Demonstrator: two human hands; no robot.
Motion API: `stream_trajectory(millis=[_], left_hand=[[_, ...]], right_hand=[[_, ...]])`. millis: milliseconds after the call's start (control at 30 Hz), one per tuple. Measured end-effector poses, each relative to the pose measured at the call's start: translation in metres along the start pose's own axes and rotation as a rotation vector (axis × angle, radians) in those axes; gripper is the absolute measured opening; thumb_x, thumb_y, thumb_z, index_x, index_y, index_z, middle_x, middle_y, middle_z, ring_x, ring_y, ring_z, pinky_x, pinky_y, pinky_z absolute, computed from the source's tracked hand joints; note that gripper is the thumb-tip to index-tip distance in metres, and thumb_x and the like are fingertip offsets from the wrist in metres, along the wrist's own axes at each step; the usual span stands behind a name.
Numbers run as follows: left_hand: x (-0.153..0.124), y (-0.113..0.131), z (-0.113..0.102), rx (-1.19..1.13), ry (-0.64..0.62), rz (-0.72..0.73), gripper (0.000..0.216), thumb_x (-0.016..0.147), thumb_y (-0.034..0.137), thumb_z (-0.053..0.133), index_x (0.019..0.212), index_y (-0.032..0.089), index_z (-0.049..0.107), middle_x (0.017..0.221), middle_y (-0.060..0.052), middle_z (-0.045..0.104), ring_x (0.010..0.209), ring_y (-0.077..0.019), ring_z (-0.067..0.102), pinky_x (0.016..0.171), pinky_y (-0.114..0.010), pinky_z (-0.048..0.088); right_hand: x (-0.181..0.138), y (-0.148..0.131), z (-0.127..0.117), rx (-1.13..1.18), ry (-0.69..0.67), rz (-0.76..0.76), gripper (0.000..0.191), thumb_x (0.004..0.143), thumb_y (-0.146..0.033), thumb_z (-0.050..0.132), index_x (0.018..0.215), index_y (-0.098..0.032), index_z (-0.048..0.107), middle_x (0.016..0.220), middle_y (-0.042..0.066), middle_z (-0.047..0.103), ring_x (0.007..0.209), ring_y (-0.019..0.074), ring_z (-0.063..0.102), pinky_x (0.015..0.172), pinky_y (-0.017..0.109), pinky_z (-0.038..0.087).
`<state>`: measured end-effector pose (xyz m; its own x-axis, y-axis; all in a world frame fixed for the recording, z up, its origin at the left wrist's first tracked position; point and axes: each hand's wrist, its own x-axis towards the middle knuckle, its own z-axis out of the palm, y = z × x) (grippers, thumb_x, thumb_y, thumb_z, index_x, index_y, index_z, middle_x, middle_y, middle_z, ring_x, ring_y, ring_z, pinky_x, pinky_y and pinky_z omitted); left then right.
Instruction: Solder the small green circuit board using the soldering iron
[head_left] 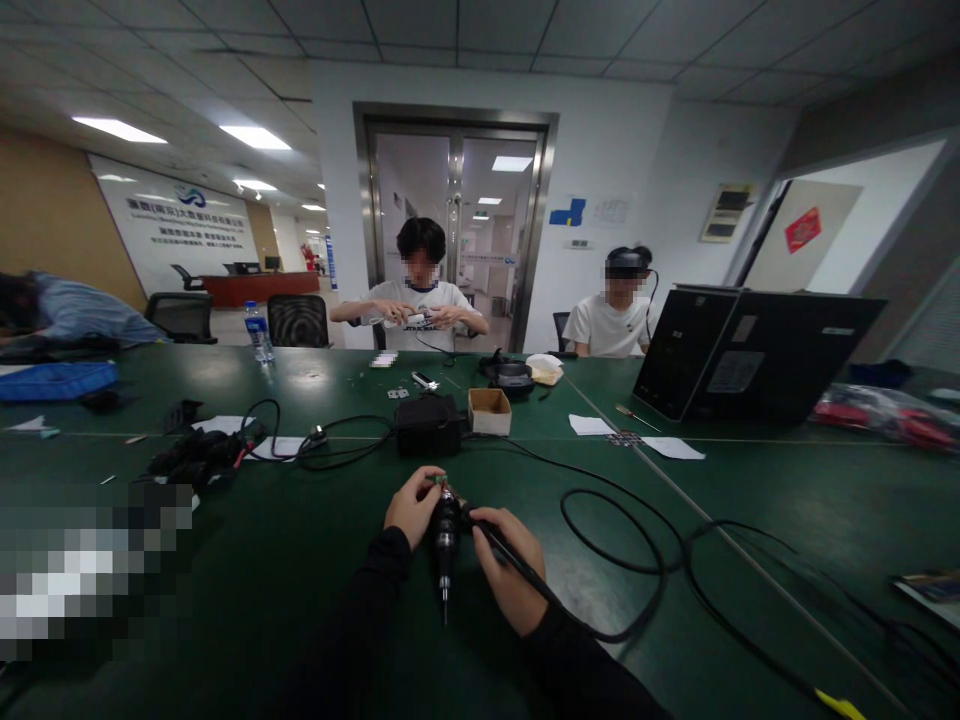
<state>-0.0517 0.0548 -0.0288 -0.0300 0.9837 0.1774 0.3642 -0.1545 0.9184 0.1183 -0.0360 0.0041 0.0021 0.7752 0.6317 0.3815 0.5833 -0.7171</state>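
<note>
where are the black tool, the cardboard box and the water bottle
black handheld tool [445, 535]: head view, its body
small open brown cardboard box [489, 422]: head view, front wall
clear plastic water bottle [259, 336]: head view, middle of body

Green table [262, 540]: open cardboard box [489, 411] just beside black case [429, 426]. Water bottle [259, 332] upright, far left. Blue tray [56, 380] at left edge. Black laptop [750, 352] open at right, 2 paper sheets [590, 425] near it. Opposite: centre person [424, 300], headset person [611, 325], both seated.
</note>
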Motion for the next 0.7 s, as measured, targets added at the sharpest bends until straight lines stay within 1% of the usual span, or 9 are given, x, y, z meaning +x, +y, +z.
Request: stream_trajectory(millis=[200,433,600,700], left_hand=[[-0.002,0.0061,-0.0023,0.015,0.005,-0.029,0.028,0.081,0.033,0.052,0.106,0.026,0.063,0.093,-0.001,0.074,0.09,-0.0194,0.068,0.088,-0.032,0.05],[-0.0021,0.0076,-0.0034,0.02,-0.004,-0.035,0.029,0.082,0.034,0.053,0.107,0.026,0.063,0.095,-0.001,0.074,0.091,-0.0193,0.068,0.089,-0.031,0.049],[-0.0026,0.0064,-0.0042,0.031,-0.002,-0.032,0.03,0.08,0.034,0.055,0.107,0.026,0.063,0.096,-0.002,0.074,0.089,-0.0192,0.068,0.088,-0.031,0.049],[-0.0016,0.0027,-0.0036,0.019,0.002,-0.017,0.029,0.082,0.032,0.052,0.107,0.025,0.063,0.095,-0.001,0.073,0.089,-0.0185,0.067,0.087,-0.03,0.049]], right_hand=[[0.0004,-0.0009,-0.0004,0.035,-0.016,0.021,0.016,0.085,-0.019,0.057,0.096,-0.023,0.069,0.087,0.004,0.069,0.08,0.0187,0.066,0.074,0.029,0.051],[0.0002,-0.0004,-0.001,0.044,-0.022,0.035,0.016,0.085,-0.02,0.057,0.096,-0.023,0.069,0.088,0.004,0.069,0.08,0.019,0.065,0.074,0.029,0.051],[0.0,0.0006,-0.0006,0.026,0.002,0.023,0.017,0.085,-0.018,0.057,0.096,-0.023,0.069,0.089,0.004,0.069,0.082,0.0189,0.065,0.075,0.029,0.051],[0.0003,0.0007,0.0,0.02,0.004,0.022,0.016,0.085,-0.018,0.057,0.096,-0.023,0.068,0.09,0.004,0.069,0.083,0.019,0.066,0.076,0.029,0.051]])
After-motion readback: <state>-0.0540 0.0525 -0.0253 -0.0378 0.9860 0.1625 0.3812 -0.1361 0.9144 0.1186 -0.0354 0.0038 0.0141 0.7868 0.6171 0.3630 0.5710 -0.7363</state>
